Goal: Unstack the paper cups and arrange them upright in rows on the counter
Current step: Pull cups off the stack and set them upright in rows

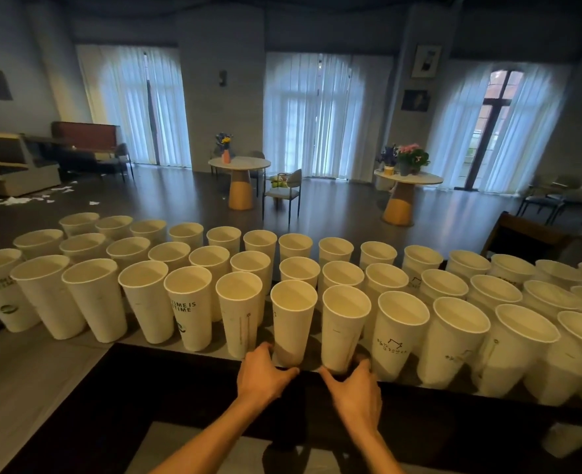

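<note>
Gripping low on 2 paper cups in the near row, 1 per hand. Left hand [265, 372] wrapped around the base of the left cup [293, 323], thumb across the near side, fingers curled behind and mostly hidden. Right hand [352, 388] cupped the same way at the base of the right cup [344, 328], thumb on its near-left side. Both hands narrow, closed on the cup bases; whether the bases sit flat on the counter [60, 364] or hang just above it cannot be told, since the hands cover the bottoms.

Standing upright, both cups, mouths up, long axis vertical, appearing to lean slightly away from the wearer, which may be only the wide lens. Lying straight ahead of the hands and just beyond the knuckles, at the near edge of the grey counter strip, next to the dark band nearer the body. Placed side by side with a slim gap between, filling the middle of the near row, neighbours just beside them on the left [240, 314] and on the right [400, 333].

Arranged already across the counter: 3 rows at least, perhaps 4, of upright white cups from far left to far right, some printed with text or logos. No remaining stack in view.

Judged near completion: likely a last nudge or release. Turning on that slim gap and the close neighbours — letting go straight back toward the body, without sideways drift, probably safest, as tall light cups held this low tip easily and 1 knock could topple the line.
</note>
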Demonstrator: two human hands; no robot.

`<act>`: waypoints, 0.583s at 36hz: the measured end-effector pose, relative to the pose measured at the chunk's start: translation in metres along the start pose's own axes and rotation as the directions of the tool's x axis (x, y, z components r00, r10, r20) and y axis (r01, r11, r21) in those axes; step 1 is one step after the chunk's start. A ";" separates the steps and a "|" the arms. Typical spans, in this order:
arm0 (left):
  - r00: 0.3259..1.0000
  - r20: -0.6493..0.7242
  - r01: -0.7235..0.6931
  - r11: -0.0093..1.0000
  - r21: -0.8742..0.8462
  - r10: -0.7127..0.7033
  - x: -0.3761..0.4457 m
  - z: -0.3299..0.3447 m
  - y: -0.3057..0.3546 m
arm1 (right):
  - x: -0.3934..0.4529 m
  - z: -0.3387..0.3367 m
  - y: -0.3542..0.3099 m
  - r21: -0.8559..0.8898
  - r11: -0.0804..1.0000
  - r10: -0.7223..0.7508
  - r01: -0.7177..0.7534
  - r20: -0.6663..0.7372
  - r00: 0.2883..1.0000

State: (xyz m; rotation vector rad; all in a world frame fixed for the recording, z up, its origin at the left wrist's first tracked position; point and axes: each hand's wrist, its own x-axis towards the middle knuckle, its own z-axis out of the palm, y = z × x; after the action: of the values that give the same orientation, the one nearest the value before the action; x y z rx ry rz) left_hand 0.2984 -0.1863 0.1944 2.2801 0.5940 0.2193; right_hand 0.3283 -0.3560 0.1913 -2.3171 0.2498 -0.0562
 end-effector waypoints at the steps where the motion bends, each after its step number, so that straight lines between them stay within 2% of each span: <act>1: 1.000 -0.010 0.000 1.000 -0.001 0.000 -0.002 0.001 0.000 | -0.003 -0.001 0.000 0.030 0.999 0.014 -0.013 -0.012 1.000; 7: 1.000 -0.022 -0.008 0.993 -0.117 0.006 -0.020 -0.002 0.000 | -0.020 -0.003 -0.002 0.157 0.985 0.076 -0.068 -0.044 0.996; 11: 0.999 0.010 -0.031 0.985 -0.170 0.033 -0.030 -0.011 -0.013 | -0.035 0.006 -0.002 0.098 0.995 0.000 0.002 -0.019 1.000; 14: 0.999 0.010 -0.048 0.984 -0.173 0.051 -0.034 -0.018 -0.025 | -0.047 0.011 -0.006 0.038 0.996 -0.079 0.076 0.068 0.995; 17: 0.998 -0.029 -0.052 0.982 -0.184 0.047 -0.033 -0.030 -0.038 | -0.058 0.017 -0.022 0.020 0.985 -0.175 0.174 0.151 0.973; 21: 0.992 -0.120 -0.049 0.985 -0.168 0.029 -0.030 -0.052 -0.058 | -0.069 0.035 -0.046 0.009 0.976 -0.216 0.219 0.207 0.954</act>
State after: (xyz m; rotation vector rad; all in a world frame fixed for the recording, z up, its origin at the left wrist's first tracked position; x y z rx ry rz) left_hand 0.2348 -0.1326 0.1901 2.1242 0.5686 0.4105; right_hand 0.2722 -0.2868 0.2027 -2.3342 -0.1115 0.0775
